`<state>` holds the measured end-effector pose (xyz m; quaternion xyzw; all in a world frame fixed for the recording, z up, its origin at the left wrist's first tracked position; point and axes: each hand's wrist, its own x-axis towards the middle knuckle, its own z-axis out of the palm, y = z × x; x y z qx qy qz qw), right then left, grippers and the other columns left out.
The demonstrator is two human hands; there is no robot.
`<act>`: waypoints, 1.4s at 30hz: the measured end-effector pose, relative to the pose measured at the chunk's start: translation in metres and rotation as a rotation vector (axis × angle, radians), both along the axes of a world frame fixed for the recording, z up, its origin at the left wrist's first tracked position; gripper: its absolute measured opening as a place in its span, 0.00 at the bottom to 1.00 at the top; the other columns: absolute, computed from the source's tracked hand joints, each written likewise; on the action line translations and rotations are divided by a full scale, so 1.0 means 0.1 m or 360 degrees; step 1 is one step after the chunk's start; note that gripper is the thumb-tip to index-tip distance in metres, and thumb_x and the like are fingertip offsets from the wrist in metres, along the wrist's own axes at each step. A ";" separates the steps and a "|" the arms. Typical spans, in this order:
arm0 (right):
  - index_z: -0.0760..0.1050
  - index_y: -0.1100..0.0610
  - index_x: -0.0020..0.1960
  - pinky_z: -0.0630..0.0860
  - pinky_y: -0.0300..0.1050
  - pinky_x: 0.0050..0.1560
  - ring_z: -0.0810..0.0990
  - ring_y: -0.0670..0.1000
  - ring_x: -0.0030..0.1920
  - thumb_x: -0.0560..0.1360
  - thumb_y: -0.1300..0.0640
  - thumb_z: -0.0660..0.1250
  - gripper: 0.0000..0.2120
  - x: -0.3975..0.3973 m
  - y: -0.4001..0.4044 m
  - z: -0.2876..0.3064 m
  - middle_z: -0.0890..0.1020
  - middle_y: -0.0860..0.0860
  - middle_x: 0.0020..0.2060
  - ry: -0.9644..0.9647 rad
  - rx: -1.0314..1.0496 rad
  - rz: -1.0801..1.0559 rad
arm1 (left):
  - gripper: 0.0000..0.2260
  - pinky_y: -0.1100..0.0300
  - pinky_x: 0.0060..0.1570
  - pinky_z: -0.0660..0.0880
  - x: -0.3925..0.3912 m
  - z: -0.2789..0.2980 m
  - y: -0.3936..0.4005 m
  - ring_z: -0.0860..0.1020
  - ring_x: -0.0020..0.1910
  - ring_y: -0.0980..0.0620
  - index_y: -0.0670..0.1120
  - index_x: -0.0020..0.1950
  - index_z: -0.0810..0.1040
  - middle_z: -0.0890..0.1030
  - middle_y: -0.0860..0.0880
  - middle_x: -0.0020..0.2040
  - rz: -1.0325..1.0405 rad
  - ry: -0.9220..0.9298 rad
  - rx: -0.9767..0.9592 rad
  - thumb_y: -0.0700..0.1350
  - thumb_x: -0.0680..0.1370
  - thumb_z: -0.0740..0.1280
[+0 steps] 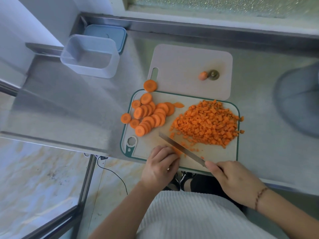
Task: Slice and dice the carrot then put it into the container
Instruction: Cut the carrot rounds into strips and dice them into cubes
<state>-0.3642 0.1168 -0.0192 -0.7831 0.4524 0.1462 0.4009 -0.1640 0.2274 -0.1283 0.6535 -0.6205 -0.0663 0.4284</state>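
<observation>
Head view. A green-rimmed cutting board [222,156] lies at the near edge of a steel counter [77,107]. The right hand [236,181] grips the handle of a knife [181,149], fingers curled round it; the blade runs diagonally up and to the left across the board. The left hand [160,164], fingers curled, presses down a small bunch of carrot strips [177,150] against the blade's left side. A large heap of diced carrot [207,123] covers the right half of the board. Overlapping carrot rounds [148,116] lie on its left half, one [125,118] over the edge and one [150,85] just beyond the far corner. A second, plain board [181,57] behind carries two carrot end pieces [208,75]. The clear container [89,56] stands open at far left, well apart from the boards, its blue lid [107,34] behind it.
</observation>
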 end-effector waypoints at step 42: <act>0.61 0.53 0.28 0.62 0.42 0.30 0.65 0.44 0.24 0.68 0.22 0.43 0.34 -0.30 -0.25 -0.07 0.65 0.47 0.21 -0.0047 0.0120 -0.0317 | 0.14 0.48 0.56 0.73 0.79 0.60 -1.17 0.78 0.55 0.39 0.42 0.57 0.83 0.83 0.45 0.54 0.0204 -0.0402 0.0472 0.47 0.75 0.68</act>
